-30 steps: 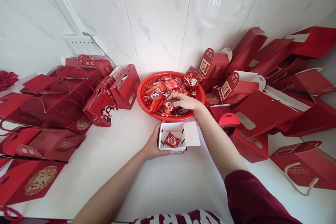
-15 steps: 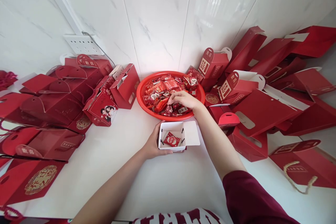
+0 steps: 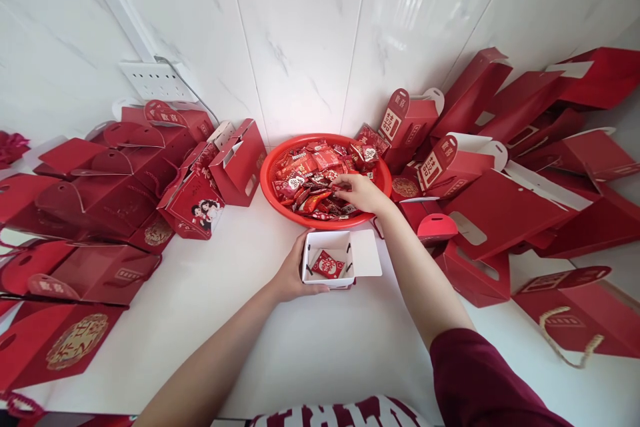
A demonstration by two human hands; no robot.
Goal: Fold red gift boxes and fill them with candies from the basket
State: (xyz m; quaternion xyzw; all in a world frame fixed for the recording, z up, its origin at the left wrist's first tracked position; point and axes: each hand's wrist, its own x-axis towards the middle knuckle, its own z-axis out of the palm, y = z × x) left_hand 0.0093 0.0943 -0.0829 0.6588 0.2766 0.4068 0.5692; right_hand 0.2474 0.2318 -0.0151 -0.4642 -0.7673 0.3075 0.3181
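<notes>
My left hand point(image 3: 293, 275) is wrapped round the left side of a small gift box point(image 3: 367, 255), which stands on the white table with its flap folded out to the right. Inside the box's white interior lies a red wrapped candy point(image 3: 329, 265) with pale lettering. Just behind it is a red plastic basket point(image 3: 267, 177), heaped with wrapped candies point(image 3: 300, 165) in reds and orange. My right hand point(image 3: 364, 193) reaches into the heap from the right, fingers bent and drawn together among the wrappers. Whatever lies between those fingertips is hidden.
Red gift boxes point(image 3: 105, 203) crowd the left side, one point(image 3: 197, 213) printed with a cartoon couple. More red boxes point(image 3: 515, 210) stack up on the right, one near the front with a rope handle point(image 3: 555, 347). A power strip point(image 3: 157, 82) is on the tiled wall behind.
My right hand has shifted slightly right within the basket, and candies at its front have been disturbed. My left hand and the box stay put.
</notes>
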